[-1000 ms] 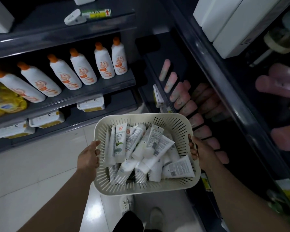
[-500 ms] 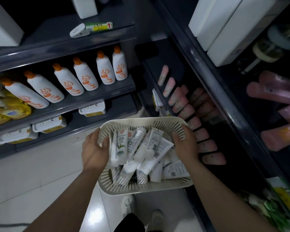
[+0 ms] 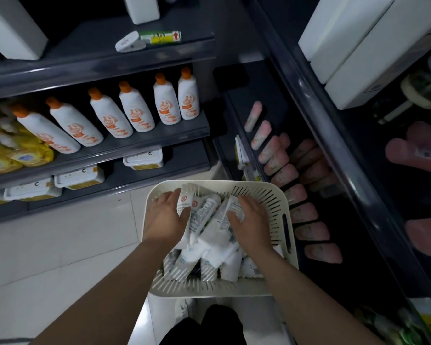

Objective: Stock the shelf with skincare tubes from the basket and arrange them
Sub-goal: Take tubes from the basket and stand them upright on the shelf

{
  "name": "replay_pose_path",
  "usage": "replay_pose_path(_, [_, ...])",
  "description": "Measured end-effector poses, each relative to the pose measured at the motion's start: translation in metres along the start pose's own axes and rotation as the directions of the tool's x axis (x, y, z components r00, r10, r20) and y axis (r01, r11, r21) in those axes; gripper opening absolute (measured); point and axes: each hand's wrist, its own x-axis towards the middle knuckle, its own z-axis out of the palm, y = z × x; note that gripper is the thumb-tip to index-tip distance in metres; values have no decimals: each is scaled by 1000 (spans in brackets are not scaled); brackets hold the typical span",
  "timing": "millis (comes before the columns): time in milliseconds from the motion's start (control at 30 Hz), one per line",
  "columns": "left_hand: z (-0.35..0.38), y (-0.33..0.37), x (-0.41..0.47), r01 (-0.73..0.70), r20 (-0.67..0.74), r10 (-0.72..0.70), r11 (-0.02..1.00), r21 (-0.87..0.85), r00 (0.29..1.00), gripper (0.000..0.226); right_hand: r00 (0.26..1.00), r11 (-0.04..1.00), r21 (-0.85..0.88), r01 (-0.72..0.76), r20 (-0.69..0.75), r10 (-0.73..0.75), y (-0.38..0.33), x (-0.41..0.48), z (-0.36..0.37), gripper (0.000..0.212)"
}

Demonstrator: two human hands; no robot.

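Note:
A cream slotted basket (image 3: 279, 202) sits low in front of me, filled with several white skincare tubes (image 3: 209, 247) lying in a loose pile. Both my hands are inside it. My left hand (image 3: 166, 217) reaches into the left side, its thumb and fingers closing round a white tube with a red logo (image 3: 184, 202). My right hand (image 3: 250, 224) lies over the middle of the pile, thumb and fingers pinching the end of another white tube (image 3: 234, 209). Neither hand holds the basket's rim. What carries the basket is hidden.
To the right, a dark shelf (image 3: 271, 100) holds rows of pink tubes (image 3: 284, 174). White boxes (image 3: 353, 46) stand on the shelf above it. To the left, orange-capped white bottles (image 3: 135, 110), yellow packs (image 3: 15, 153) and flat tubs (image 3: 77, 176) fill other shelves. A pale tiled floor (image 3: 60, 245) lies below.
My hands left the basket's rim and moved inward onto the tubes, now deeper in the pile. The basket sits lower and more central in view.

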Motion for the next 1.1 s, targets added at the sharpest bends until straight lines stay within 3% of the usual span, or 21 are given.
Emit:
replay_pose_path(267, [54,1,36,156,176,-159,987,28,971,65,998,998,-30,63,26,-62,35,32,25,52])
replay_pose_path(433, [75,-6,52,205,200,-218,975,86,955,59,996,995,-41,89,27,-87,50,43,35,50])
replay_pose_path(600, [72,-2,50,262,232,-248,965,-31,941,61,996,996,-61,67,62,-63,54,47,37,52])
replay_pose_path(767, [58,-1,34,382,174,-344,878,-287,923,67,989,990,-102,-93,105,104,43,51,36,60])
replay_pose_path(1000, [33,-3,13,263,2,-278,907,-327,961,49,946,955,-162,-250,170,277,32,64,54,87])
replay_pose_path(1100, [23,-2,3,162,-94,-207,921,-353,974,45,914,931,-112,-348,181,364,28,70,60,93])
